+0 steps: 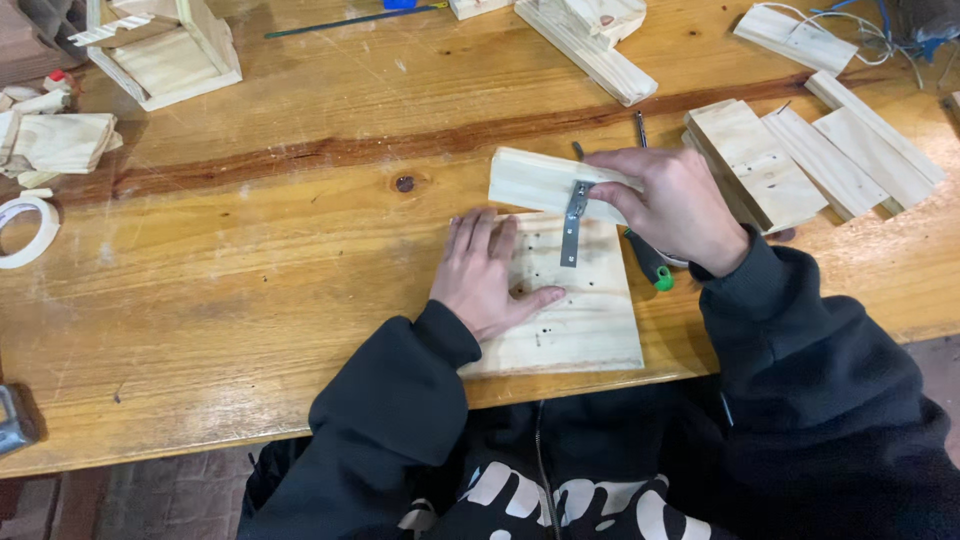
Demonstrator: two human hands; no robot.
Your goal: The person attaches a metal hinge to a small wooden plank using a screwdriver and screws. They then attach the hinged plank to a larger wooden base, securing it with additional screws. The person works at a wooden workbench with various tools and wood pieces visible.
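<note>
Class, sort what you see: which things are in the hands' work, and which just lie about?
In hand: left hand on flat board; right hand holding wood block; metal bracket.
Lying about: tape roll, wood strips, small wooden frame.

Left hand lies flat, palm down, fingers spread toward the far side, thumb stretched right. Right hand sits just beyond, knuckles up, fingers curled and reaching left. Both forearms in black sleeves.
</note>
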